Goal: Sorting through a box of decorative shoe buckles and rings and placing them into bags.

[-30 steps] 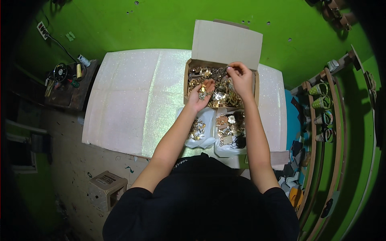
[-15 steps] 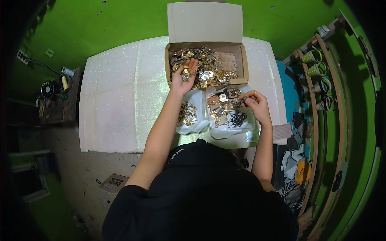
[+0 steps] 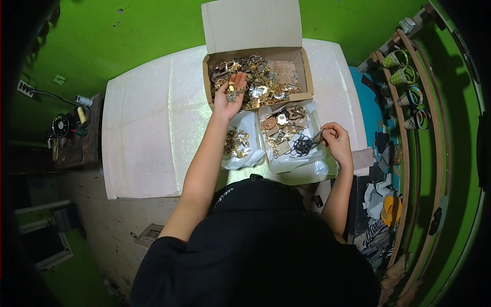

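My left hand [image 3: 229,100] is palm up over the near left part of a cardboard box [image 3: 206,84] filled with gold and silver metal fittings [image 3: 263,69]. Several small metal pieces [image 3: 232,94] rest in its cupped palm. At the right rim of a plastic-lined tub [image 3: 280,167], my right hand [image 3: 336,139] has its thumb and fingers pinched together. Something small and dark shows at the fingertips, too small to name. In that tub lie larger metal ornaments and a tangle of black cord [image 3: 303,146]. A second lined tub [image 3: 240,165], beside it, contains small gold and silver pieces.
The box's lid [image 3: 253,23] stands raised at the back. A pale, glittery sheet covers the table [image 3: 138,138]. At far left are thread spools [image 3: 82,116] on a dark stand. To the right, a wooden rack [image 3: 404,153] holds sandals [image 3: 401,74] above heaped fabric scraps [image 3: 378,202].
My right hand has moved right, from above the right tub's contents to its outer rim. My left hand stays over the box with pieces in its palm. The whole view has tilted slightly.
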Demonstrator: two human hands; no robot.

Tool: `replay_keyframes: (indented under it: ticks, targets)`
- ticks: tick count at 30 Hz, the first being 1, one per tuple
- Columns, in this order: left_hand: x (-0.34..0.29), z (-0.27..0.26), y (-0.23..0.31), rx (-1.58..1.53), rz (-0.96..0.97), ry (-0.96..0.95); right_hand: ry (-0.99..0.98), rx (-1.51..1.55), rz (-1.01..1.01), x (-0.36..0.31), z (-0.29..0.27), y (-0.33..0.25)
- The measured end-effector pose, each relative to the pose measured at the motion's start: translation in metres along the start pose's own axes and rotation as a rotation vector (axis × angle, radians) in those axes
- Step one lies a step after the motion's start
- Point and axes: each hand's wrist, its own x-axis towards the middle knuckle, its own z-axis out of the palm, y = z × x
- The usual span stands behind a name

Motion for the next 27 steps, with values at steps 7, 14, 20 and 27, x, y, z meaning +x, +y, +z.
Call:
replay_keyframes:
  ticks: [7, 14, 20, 27]
  targets:
    - [-0.001, 0.001, 0.0, -0.013, -0.009, -0.003, 0.065, -0.005, -0.067, -0.002, 0.0, -0.005]
    - [-0.003, 0.006, -0.004, 0.033, 0.04, 0.038, 0.003, -0.709, -0.074, 0.011, 0.021, 0.015]
    - [-0.003, 0.007, -0.004, 0.022, 0.058, 0.032, -0.142, -1.024, -0.053, 0.016, 0.033, 0.026]
    - [-0.003, 0.01, -0.005, 0.046, 0.073, 0.048, -0.097, -0.745, -0.351, 0.034, 0.055, -0.022]
